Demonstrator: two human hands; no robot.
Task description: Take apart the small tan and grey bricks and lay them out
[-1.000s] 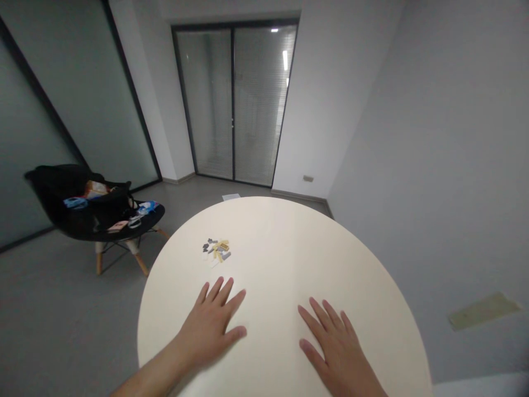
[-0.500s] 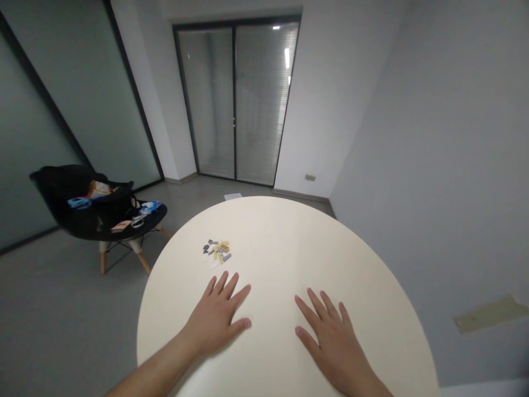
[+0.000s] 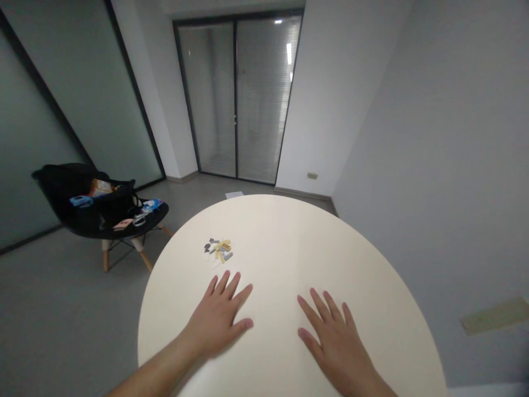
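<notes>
My left hand (image 3: 219,317) lies palm down on the round cream table (image 3: 281,231), fingers spread and holding nothing. Just beyond its fingertips is a small pile of flat pieces (image 3: 221,250) in dark grey, light grey, yellow and white. They look like small building bricks, though they are too small to be sure. To the right, my right hand (image 3: 336,336) also rests palm down with its fingers apart and nothing in it. Bare tabletop separates the two hands. Neither hand touches the pile.
A black chair (image 3: 68,204) with wooden legs stands left of the table, bearing a black bag (image 3: 113,207) and several small items. Behind are glazed doors (image 3: 235,105) with blinds. A grey wall (image 3: 446,165) runs along the right, with a wall plate (image 3: 496,316) low down.
The whole view has shifted very slightly. Both hands stay in the same place on the table, and the pile of pieces is unchanged.
</notes>
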